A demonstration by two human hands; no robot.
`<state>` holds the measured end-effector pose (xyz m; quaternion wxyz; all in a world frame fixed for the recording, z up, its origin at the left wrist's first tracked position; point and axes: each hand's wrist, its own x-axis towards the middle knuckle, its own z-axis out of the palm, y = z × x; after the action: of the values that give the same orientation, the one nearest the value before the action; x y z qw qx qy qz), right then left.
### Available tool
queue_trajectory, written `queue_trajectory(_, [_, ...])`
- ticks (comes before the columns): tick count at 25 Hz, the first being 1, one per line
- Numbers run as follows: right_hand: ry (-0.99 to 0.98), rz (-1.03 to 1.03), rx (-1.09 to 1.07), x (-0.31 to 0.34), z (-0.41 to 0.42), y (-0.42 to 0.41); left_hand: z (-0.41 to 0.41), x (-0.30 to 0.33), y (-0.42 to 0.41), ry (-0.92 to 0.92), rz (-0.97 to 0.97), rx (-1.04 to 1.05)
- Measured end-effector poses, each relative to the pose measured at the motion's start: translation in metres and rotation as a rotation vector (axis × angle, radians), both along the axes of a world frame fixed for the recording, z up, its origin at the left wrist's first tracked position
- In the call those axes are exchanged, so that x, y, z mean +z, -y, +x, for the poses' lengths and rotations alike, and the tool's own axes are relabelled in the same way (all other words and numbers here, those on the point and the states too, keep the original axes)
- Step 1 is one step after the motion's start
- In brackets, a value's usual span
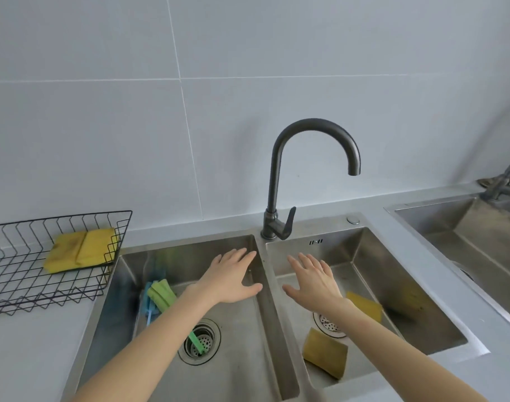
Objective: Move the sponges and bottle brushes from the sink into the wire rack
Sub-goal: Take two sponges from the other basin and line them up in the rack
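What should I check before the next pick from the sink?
1. Left hand free: ok, open and empty over the left basin.
2. Right hand free: ok, open and empty over the right basin.
3. Wire rack has room: ok, only yellow sponges at its back.
4. Right basin targets reachable: ok, yellow sponge and olive sponge lie loose.
5. Bottle brushes separable: cannot tell, green and blue heads overlap.
6. Faucet off: ok, no water visible.
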<state>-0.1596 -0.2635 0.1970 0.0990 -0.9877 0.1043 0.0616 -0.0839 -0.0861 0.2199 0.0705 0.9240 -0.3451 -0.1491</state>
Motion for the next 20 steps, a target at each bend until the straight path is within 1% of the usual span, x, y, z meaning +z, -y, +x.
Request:
queue_trajectory(6, [-0.03,0.034,-0.075,-0.02,-0.018,0.058,-0.016,-0.02,0.062,-0.066,-0.003,-0.102])
queue_trajectory(13, [-0.104,0.088,-0.145,-0.054,-0.027,0.105,-0.025,-0.054,0.116,-0.15,0.086,-0.187])
queue_trajectory(20, [-0.202,0.142,-0.224,-0.092,-0.023,0.137,-0.025,-0.096,0.15,-0.266,0.168,-0.187])
